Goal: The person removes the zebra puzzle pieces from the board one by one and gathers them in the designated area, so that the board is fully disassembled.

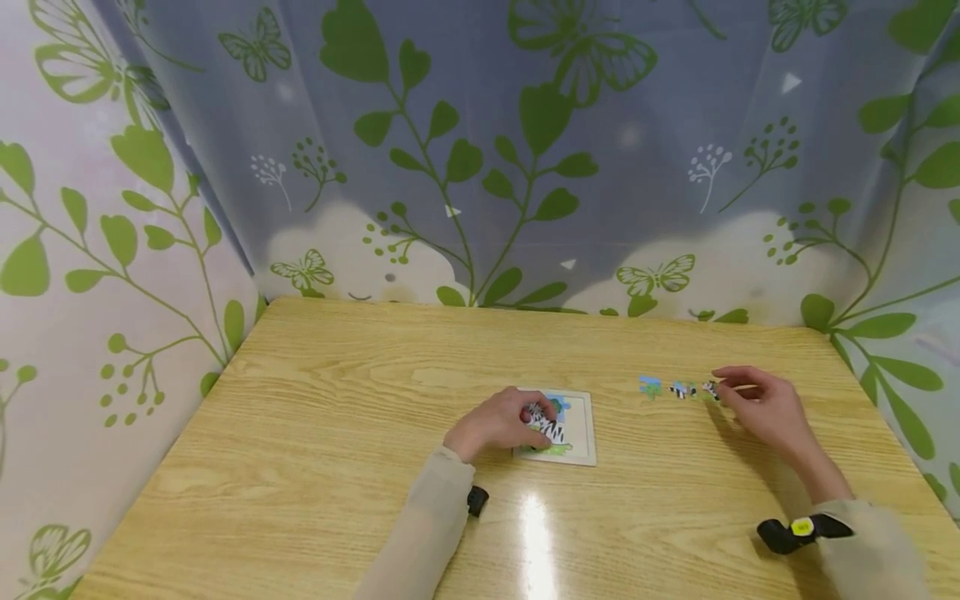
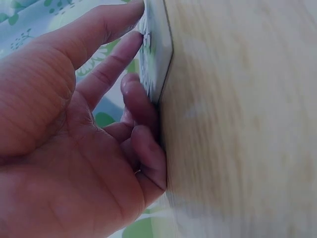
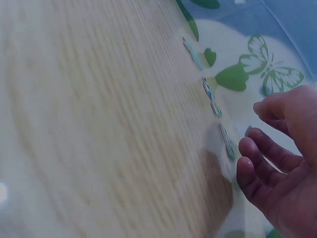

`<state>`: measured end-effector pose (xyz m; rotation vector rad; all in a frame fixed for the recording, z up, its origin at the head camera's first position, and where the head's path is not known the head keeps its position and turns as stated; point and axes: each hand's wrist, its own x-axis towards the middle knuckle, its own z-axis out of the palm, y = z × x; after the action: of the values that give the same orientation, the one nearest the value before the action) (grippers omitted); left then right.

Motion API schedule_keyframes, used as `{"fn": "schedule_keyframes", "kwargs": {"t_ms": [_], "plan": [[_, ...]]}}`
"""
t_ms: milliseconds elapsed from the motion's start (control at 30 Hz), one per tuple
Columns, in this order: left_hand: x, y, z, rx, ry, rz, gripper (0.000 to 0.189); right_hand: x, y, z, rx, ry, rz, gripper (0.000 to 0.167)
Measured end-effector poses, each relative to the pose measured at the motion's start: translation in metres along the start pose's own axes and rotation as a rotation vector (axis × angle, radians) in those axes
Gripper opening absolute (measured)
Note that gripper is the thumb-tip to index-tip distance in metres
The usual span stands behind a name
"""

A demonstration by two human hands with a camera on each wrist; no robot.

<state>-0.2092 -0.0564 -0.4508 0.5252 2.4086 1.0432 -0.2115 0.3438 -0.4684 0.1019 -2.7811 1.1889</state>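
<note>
A square jigsaw puzzle board (image 1: 581, 429) with a pale frame lies on the table, partly filled with pieces showing a zebra (image 1: 553, 430). My left hand (image 1: 502, 423) rests over its left side. In the left wrist view, the thumb and a fairly straight finger touch the puzzle's face, while other fingers bend beside the board edge. My right hand (image 1: 765, 408) hovers at the right by a zebra-patterned puzzle piece (image 1: 710, 390), which its fingers partly cover. In the right wrist view, its thumb and fingers (image 3: 252, 171) stand apart, with nothing seen gripped between them.
Left of the right hand, more loose pieces lie in a row: a blue and green piece (image 1: 650, 386) and small patterned pieces (image 1: 679, 390). The wooden table (image 1: 337, 400) meets a leaf-printed curtain (image 1: 480, 167) at the back, with similar cloth at both sides.
</note>
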Motion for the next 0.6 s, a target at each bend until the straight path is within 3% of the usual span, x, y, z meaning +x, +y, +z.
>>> {"fn": "schedule_keyframes", "kwargs": {"t_ms": [167, 433, 600], "plan": [[0.000, -0.003, -0.004, -0.012, 0.005, 0.023, 0.024, -0.005, -0.017, 0.009, -0.004, -0.002, -0.060, 0.032], [0.001, -0.006, -0.011, 0.035, 0.163, 0.003, 0.028, -0.010, -0.042, 0.032, 0.020, -0.023, -0.133, 0.025], [0.005, -0.007, -0.011, 0.029, 0.184, -0.004, 0.033, -0.008, -0.054, 0.048, 0.038, -0.060, -0.140, 0.024]]}}
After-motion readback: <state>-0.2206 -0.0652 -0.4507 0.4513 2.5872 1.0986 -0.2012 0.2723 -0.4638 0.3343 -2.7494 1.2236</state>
